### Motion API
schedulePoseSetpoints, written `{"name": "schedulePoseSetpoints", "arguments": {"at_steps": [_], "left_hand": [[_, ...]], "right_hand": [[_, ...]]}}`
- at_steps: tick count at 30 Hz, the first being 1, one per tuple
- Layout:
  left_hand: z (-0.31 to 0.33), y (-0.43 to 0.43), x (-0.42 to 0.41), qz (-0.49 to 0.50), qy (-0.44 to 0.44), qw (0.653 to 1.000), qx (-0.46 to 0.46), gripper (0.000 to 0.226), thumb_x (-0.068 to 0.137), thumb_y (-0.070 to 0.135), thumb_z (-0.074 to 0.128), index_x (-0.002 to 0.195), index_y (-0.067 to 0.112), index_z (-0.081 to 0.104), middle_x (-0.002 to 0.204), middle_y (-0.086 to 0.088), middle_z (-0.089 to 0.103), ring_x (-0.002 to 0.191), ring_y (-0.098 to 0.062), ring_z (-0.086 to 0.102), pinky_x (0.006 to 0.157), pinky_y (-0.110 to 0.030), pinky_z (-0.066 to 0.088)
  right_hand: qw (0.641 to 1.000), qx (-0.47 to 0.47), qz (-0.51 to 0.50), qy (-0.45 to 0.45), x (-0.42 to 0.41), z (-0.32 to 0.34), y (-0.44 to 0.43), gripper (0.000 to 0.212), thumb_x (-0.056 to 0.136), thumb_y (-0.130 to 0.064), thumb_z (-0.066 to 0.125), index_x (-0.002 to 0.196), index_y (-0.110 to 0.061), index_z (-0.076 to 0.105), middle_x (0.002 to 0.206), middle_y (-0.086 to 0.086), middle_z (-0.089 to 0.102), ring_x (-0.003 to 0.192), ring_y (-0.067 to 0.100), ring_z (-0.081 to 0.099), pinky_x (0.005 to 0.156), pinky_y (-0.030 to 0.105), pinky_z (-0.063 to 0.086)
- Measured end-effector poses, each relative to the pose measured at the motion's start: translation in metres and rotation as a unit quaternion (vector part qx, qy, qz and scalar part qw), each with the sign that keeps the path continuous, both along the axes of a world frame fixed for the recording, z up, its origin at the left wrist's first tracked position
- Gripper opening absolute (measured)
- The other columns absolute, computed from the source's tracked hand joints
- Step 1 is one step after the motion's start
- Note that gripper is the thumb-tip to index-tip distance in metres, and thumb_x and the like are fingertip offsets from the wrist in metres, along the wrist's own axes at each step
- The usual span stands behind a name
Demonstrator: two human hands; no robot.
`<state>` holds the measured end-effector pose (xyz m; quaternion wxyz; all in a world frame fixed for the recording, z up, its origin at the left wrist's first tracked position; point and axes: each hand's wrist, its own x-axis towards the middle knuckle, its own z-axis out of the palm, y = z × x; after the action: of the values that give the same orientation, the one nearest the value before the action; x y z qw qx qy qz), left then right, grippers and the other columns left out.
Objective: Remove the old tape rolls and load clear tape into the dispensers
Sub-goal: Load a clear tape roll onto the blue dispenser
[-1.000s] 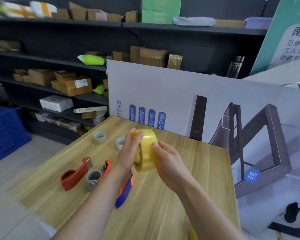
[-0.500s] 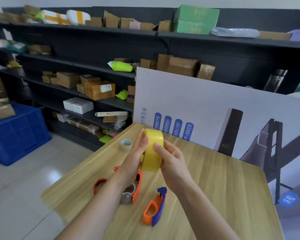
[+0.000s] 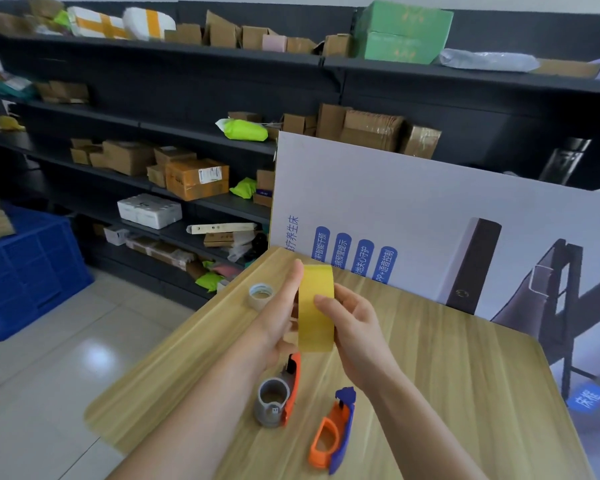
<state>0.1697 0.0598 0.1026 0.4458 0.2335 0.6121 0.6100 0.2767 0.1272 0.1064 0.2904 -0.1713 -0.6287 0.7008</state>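
Observation:
A yellowish tape roll [image 3: 315, 308] is held upright above the wooden table [image 3: 430, 375], its outer band facing me. My left hand [image 3: 278, 320] grips its left side with fingers along the edge. My right hand [image 3: 355, 327] holds its right side, thumb pressed on the band. Below them stands an orange dispenser with a grey empty core [image 3: 278, 400]. An orange and blue dispenser [image 3: 333, 434] lies to its right. A small, nearly spent tape roll [image 3: 261, 295] lies flat at the table's far left corner.
A large printed board [image 3: 430, 220] leans along the table's far edge. Dark shelves [image 3: 153, 133] packed with cardboard boxes fill the background. A blue plastic crate [image 3: 25, 271] sits on the tiled floor at left. The table's left edge drops to the floor.
The view has swung left and closer over the second. Both hands have kept hold of the yellow roll, turning it until its band faces me.

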Motion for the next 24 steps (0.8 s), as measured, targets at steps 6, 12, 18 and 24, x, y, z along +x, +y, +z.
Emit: {"name": "schedulePoseSetpoints", "arguments": {"at_steps": [6, 12, 18, 24], "left_hand": [[-0.007, 0.007, -0.001, -0.053, 0.383, 0.908, 0.160, 0.059, 0.090, 0.039, 0.058, 0.143, 0.040, 0.032, 0.156, 0.019, 0.017, 0.136, 0.018, 0.015, 0.104, -0.007, 0.028], [-0.001, 0.017, -0.016, -0.103, 0.600, 0.793, 0.031, 0.116, 0.058, 0.054, 0.083, 0.146, 0.042, 0.007, 0.155, 0.025, -0.005, 0.140, 0.007, 0.001, 0.113, -0.027, 0.021], [-0.007, 0.037, -0.025, -0.082, 0.544, 0.835, 0.026, 0.102, 0.055, 0.057, 0.081, 0.139, 0.040, 0.025, 0.135, 0.019, 0.030, 0.124, -0.007, 0.039, 0.095, -0.033, 0.050], [-0.007, 0.051, -0.065, -0.141, 0.378, 0.914, 0.034, 0.091, 0.054, 0.064, 0.078, 0.132, 0.047, 0.035, 0.124, 0.007, 0.053, 0.108, -0.012, 0.057, 0.091, -0.038, 0.053]], "right_hand": [[0.997, -0.062, -0.031, -0.017, -0.002, 0.003, 0.027, 0.025, 0.097, -0.020, 0.053, 0.106, -0.003, 0.068, 0.102, 0.024, 0.072, 0.096, 0.037, 0.070, 0.084, 0.053, 0.054], [0.995, -0.092, -0.016, -0.026, -0.002, 0.005, 0.046, 0.025, 0.096, -0.020, 0.056, 0.104, 0.000, 0.068, 0.093, 0.018, 0.074, 0.088, 0.029, 0.071, 0.088, 0.051, 0.053], [0.994, -0.105, -0.008, -0.039, -0.008, 0.002, 0.054, 0.021, 0.096, -0.015, 0.053, 0.089, -0.006, 0.070, 0.084, 0.015, 0.074, 0.082, 0.029, 0.070, 0.083, 0.047, 0.054], [0.994, -0.086, -0.018, -0.063, -0.029, -0.001, 0.054, 0.023, 0.095, -0.010, 0.051, 0.086, -0.009, 0.072, 0.086, 0.012, 0.076, 0.078, 0.021, 0.073, 0.072, 0.037, 0.056]]}}
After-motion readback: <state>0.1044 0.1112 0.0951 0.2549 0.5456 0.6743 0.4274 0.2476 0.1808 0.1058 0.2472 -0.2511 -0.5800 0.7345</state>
